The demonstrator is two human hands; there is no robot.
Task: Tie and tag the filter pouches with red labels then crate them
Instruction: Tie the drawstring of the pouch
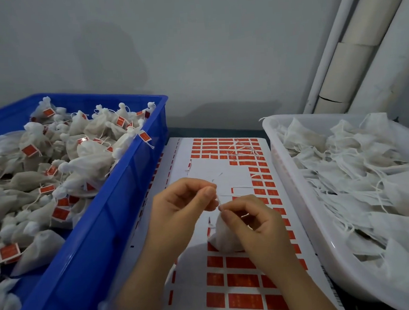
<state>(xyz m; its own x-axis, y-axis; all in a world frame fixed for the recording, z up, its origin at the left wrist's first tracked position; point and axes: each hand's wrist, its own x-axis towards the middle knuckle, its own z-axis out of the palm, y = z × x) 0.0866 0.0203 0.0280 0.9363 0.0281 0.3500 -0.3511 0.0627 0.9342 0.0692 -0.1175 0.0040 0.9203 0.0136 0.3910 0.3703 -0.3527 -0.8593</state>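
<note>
A white filter pouch (222,236) rests on the sheet of red labels (242,299) in the middle. My right hand (254,221) is over the pouch, pinching its white string near the neck. My left hand (182,204) pinches the other end of the string just above, fingertips almost touching the right hand's. The blue crate (102,229) at the left holds many tied pouches with red tags. The white tray (298,196) at the right is full of untied pouches with loose strings.
A loose bit of string (243,149) lies on the far part of the label sheet. A grey wall stands behind, with pale pipes (351,55) in the right corner. The crate and tray flank the sheet closely.
</note>
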